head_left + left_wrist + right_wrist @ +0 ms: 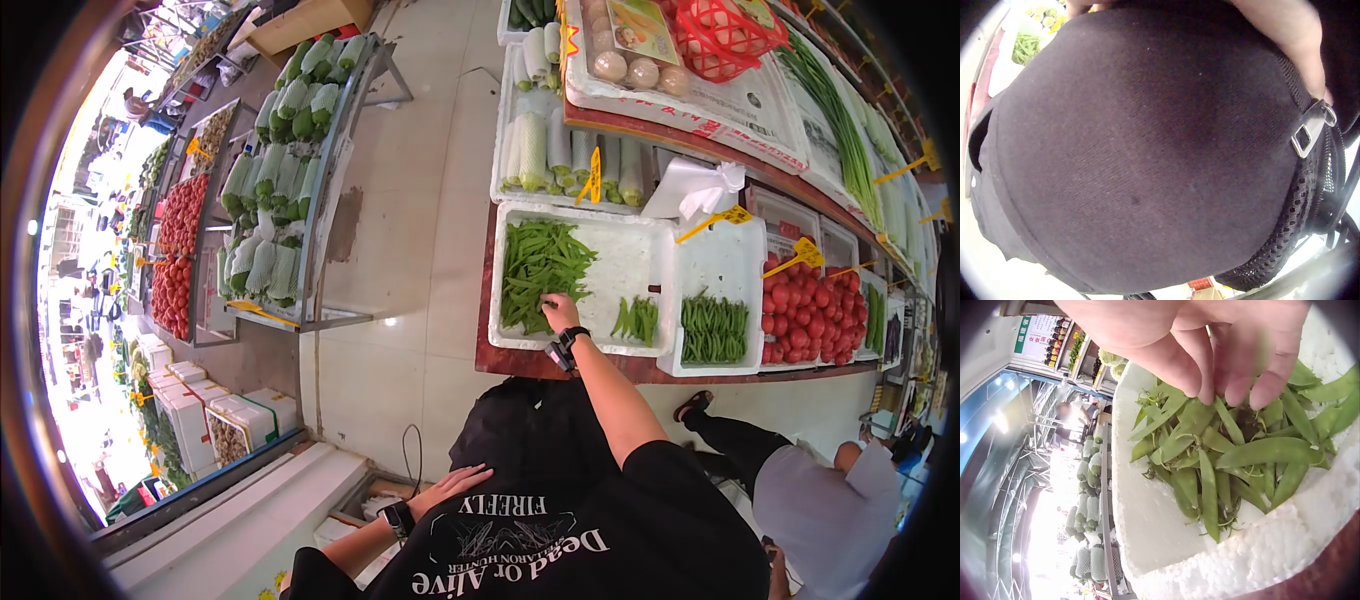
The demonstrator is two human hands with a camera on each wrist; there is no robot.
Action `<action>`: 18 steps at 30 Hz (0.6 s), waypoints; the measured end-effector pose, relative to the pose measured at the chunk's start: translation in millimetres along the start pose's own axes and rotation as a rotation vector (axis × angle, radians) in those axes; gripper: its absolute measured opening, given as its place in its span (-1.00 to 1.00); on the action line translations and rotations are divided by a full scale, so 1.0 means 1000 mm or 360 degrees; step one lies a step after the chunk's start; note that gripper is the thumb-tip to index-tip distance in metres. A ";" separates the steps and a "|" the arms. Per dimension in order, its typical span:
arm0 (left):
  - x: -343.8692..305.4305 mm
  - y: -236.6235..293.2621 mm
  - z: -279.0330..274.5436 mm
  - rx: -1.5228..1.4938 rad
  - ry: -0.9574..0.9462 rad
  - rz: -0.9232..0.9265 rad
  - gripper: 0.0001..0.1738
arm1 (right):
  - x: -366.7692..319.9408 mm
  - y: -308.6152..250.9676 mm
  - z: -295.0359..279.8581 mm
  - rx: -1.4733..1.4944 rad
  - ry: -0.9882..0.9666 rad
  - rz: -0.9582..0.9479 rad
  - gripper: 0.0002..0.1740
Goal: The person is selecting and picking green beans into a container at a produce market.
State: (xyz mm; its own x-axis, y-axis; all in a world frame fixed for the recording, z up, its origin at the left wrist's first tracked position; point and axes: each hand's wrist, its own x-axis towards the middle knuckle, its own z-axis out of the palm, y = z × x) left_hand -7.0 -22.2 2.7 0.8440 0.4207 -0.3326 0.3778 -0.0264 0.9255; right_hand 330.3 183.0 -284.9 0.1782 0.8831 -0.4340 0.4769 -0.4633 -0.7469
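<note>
Flat green pea pods, like snow peas (540, 262), fill the left part of a white foam tray (625, 232). A smaller group of pods (636, 320) lies in its right front corner. My right hand (562, 314) reaches over the front rim into the larger pile. Close up in the right wrist view, the right hand (1229, 350) has thumb and fingertips together, pinching at a pod (1230, 425) on top. My left hand (455, 486) rests with fingers extended on a black bag (510, 425) at my front. Black fabric (1147, 137) fills most of the left wrist view.
Right of the tray stand green beans (714, 330) and tomatoes (812, 305). Net-wrapped gourds (532, 150) lie behind, beside white plastic bags (700, 188). A rack of netted vegetables (290, 180) stands left across the tiled aisle (400, 230). Another person (825, 500) is at my right.
</note>
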 end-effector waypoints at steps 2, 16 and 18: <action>0.002 0.001 -0.002 0.0023 -0.0004 0.0038 -0.10 | 0.000 0.005 -0.003 0.0106 0.0054 -0.0044 -0.73; 0.012 -0.002 -0.010 0.0126 -0.0075 0.0153 -0.10 | -0.019 0.071 -0.115 0.1201 0.0186 0.0476 -0.71; 0.012 -0.001 -0.009 0.0117 -0.0067 0.0148 -0.13 | -0.019 0.083 -0.128 0.1358 0.0196 0.0440 -0.69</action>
State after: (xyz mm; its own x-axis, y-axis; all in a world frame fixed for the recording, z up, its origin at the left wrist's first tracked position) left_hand -0.3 -8.4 -0.3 0.8913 0.3751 -0.2548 0.3230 -0.1306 0.9374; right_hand 476.7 137.4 -273.7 0.3060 0.7110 -0.6331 -0.3881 -0.5141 -0.7649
